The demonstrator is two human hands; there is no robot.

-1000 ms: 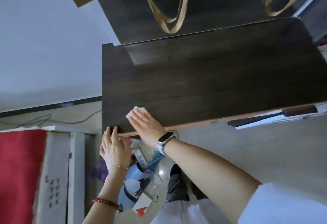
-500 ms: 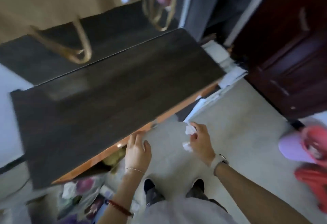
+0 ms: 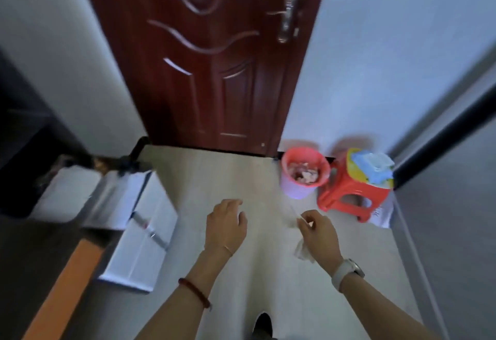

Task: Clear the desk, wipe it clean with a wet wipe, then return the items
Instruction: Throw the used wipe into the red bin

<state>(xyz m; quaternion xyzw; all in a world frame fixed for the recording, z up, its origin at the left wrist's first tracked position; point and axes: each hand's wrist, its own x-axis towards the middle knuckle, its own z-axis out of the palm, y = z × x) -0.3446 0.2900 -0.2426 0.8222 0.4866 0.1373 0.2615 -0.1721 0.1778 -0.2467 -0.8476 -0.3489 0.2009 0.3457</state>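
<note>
Head view: right hand (image 3: 318, 228) clutching used wet wipe (image 3: 302, 250), left hand (image 3: 226, 223) relaxed, empty. Wiping apparently finished; wipe headed for pink bin (image 3: 304, 176), returning items outstanding.

soft, dim, bluish light; faint glare on the door handle (image 3: 288, 16). motion blur smears the whole frame, worst at the wide-angle-bent edges and the boxes (image 3: 134, 221).

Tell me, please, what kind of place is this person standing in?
Probably a room in a home, near its entrance. A dark red panelled door with a metal lever handle stands ahead, and beside it on the floor are a pink waste bin holding rubbish and a small red plastic stool.
</note>
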